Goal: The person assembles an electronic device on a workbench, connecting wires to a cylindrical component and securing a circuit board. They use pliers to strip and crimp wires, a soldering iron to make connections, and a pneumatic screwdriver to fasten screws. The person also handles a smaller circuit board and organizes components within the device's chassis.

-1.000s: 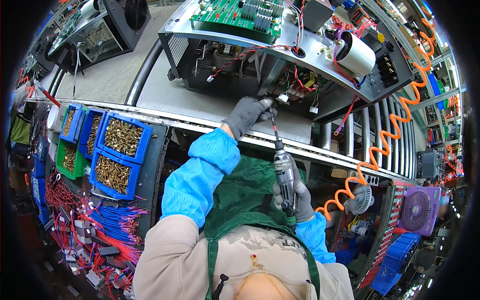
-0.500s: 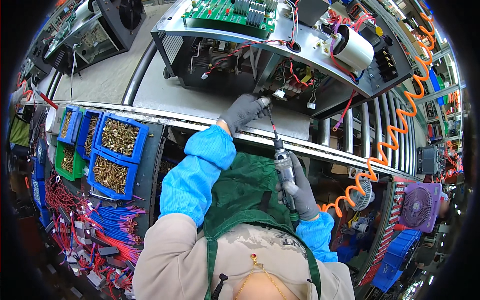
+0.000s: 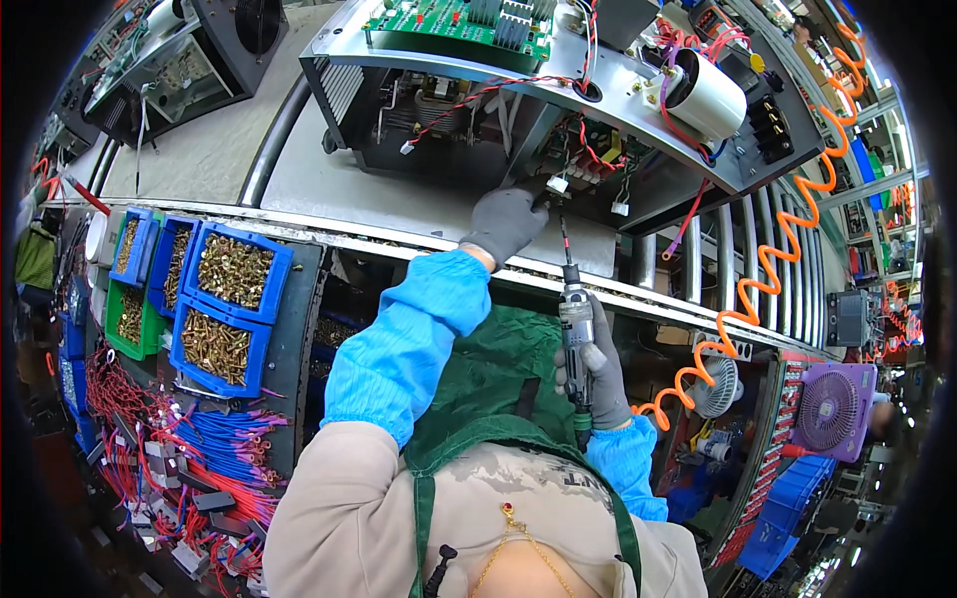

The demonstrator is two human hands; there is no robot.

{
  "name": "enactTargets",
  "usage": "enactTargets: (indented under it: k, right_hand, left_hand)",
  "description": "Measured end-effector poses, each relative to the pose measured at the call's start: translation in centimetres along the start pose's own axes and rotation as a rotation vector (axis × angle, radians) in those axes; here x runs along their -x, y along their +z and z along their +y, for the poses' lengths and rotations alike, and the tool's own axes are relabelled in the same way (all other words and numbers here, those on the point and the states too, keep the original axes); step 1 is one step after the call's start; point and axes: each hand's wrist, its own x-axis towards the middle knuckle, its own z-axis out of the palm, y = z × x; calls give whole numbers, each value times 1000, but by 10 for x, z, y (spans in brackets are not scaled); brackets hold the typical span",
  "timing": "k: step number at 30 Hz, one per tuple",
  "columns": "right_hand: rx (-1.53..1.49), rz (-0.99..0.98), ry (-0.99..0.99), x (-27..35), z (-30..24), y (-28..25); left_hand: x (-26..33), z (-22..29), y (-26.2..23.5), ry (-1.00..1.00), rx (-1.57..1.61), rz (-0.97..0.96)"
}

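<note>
My right hand [image 3: 602, 371], in a grey glove, is wrapped round a power screwdriver [image 3: 577, 324] with a long thin bit aimed up at the open metal chassis [image 3: 469, 64]. The bit's tip is by the chassis's lower front edge, near a white connector [image 3: 557, 184] on dangling wires. My left hand [image 3: 506, 224], also gloved in grey, reaches to that opening just left of the bit. Its fingers are bent together, and whatever they hold is hidden. A green circuit board [image 3: 454, 30] and a white cylinder [image 3: 707, 93] sit on the chassis top.
Blue bins [image 3: 235, 269] of brass-coloured screws and a green bin [image 3: 132, 317] stand at left, above bundled red and blue wires [image 3: 214, 448]. A coiled orange air hose [image 3: 753, 317] hangs at right over the metal rollers [image 3: 740, 249]. A purple fan [image 3: 835, 411] stands farther right.
My left hand has moved off the bit's tip, forward and rightward to the chassis opening. The screwdriver has shifted slightly right and stands a little straighter.
</note>
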Motion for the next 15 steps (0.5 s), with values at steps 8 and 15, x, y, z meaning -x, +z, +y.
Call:
enactTargets:
  k: [8,15]
  right_hand:
    - [4,19,-18,-9,1,8]
    - [11,59,-37,-9,4,10]
  left_hand:
    - [-15,-9,31,-1,-24,123]
    - [-11,-4,29,-20,-40,125]
